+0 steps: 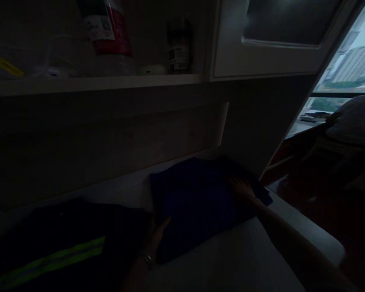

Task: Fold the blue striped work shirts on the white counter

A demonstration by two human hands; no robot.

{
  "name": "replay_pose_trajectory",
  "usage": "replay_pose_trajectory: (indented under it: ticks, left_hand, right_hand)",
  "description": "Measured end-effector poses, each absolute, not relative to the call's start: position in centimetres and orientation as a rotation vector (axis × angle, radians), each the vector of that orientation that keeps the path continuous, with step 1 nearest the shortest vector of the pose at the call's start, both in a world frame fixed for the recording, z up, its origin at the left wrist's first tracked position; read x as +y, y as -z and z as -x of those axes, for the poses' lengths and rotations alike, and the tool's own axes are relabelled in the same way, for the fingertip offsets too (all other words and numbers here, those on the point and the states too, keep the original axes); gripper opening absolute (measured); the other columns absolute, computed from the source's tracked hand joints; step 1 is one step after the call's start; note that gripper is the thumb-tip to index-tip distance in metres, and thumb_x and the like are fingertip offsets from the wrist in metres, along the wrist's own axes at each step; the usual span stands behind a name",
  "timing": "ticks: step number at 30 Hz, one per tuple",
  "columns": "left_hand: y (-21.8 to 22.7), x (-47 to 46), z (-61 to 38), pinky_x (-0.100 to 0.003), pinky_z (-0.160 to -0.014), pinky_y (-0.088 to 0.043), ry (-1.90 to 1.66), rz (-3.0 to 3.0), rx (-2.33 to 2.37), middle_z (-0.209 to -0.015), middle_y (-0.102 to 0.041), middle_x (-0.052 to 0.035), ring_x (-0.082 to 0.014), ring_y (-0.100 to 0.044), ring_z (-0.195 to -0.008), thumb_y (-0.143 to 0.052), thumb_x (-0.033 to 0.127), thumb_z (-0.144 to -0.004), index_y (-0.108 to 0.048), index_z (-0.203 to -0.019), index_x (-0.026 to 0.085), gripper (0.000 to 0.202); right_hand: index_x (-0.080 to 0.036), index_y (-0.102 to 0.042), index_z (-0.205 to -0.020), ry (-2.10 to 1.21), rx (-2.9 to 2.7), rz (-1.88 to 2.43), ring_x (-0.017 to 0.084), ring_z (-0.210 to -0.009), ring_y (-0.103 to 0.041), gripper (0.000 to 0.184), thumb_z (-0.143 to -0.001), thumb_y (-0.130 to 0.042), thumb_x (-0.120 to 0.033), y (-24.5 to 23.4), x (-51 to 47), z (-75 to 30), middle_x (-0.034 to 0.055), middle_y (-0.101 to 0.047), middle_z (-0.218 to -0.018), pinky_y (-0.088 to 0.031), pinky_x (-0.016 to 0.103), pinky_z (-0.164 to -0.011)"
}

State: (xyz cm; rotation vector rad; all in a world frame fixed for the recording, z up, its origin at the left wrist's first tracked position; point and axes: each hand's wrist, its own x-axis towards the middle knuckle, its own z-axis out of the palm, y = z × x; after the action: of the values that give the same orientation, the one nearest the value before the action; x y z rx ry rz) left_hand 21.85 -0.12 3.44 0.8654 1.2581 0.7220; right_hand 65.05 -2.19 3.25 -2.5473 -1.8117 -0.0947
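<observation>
Right forearm (295, 243) is closest and runs out of view below the blue cloth (197, 207), while the dark top (76, 225) left of that cloth is cut off too and its edges basically melt into the gloom. Right hand (242, 190) lies flat on the blue cloth's right part, fingers out, tips super murky. Left hand (157, 235) is at the cloth's left edge, thumb visible, but other fingers are lost in the dark, so can't tell if it's gripping.

Free room above the blue cloth (197, 202), with shelf (109, 84) overhead, wall (140, 148) behind, panel (261, 121) at right as barriers.
</observation>
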Motion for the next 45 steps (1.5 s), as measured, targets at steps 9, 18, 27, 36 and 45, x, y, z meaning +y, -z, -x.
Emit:
replay_pose_trajectory:
  ticks: [9,18,27,36,45]
  left_hand:
    - [-3.0,-2.5,-21.9,-0.042,-0.101,-0.045,-0.705,-1.506,1.552,-0.126,-0.061,-0.0217,-0.0281,-0.060,-0.116,-0.059,0.045,-0.085,-0.046,-0.128,0.008,0.058]
    - [-6.2,-14.5,-13.3,-0.051,-0.101,-0.042,-0.738,-2.550,1.717,-0.118,-0.065,-0.0056,-0.0249,-0.057,-0.111,-0.052,0.025,-0.090,-0.066,-0.106,0.027,0.021]
    - [-3.1,-22.4,-0.8,-0.042,-0.093,-0.048,-0.269,-2.476,2.260,-0.125,-0.064,-0.0095,-0.0257,-0.058,-0.113,-0.052,0.039,-0.090,-0.063,-0.123,0.021,0.039]
    - [-1.1,-22.9,-0.5,-0.047,-0.103,-0.033,-0.378,-2.735,2.214,-0.138,-0.058,-0.0106,-0.0284,-0.050,-0.125,-0.054,0.044,-0.087,-0.058,-0.132,0.021,0.051]
    - [1.1,-22.6,0.7,-0.049,-0.102,-0.034,-0.414,-2.770,2.161,-0.137,-0.059,-0.0109,-0.0298,-0.050,-0.125,-0.052,0.037,-0.086,-0.057,-0.132,0.023,0.049]
  right_hand:
    - [-0.027,-0.044,-0.144,0.048,-1.803,2.599,0.032,-0.142,-0.028,0.052,-0.095,-0.028,-0.035,-2.8,-1.8,-65.5,0.0080,-0.036,-0.154,-0.015,0.065,-0.112]
    - [-0.026,-0.043,-0.141,0.417,-1.856,2.025,0.030,-0.144,-0.024,0.050,-0.098,-0.029,-0.047,-8.8,-6.0,-49.2,0.0091,-0.032,-0.156,-0.017,0.066,-0.112]
    - [-0.027,-0.044,-0.144,0.333,-2.178,1.668,0.033,-0.144,-0.024,0.051,-0.097,-0.036,-0.045,-6.8,-7.8,-37.8,0.0086,-0.029,-0.158,-0.011,0.066,-0.114]
    - [-0.027,-0.065,-0.121,-0.394,-2.107,1.623,0.033,-0.127,-0.050,0.037,-0.091,-0.045,-0.038,-3.0,-7.6,-34.0,0.0094,-0.059,-0.135,-0.031,0.061,-0.108]
    - [-0.026,-0.060,-0.117,-1.695,-0.767,1.283,0.026,-0.094,-0.069,0.056,-0.069,-0.074,-0.051,-5.1,-11.4,-24.1,0.0088,-0.067,-0.117,-0.056,0.042,-0.080]
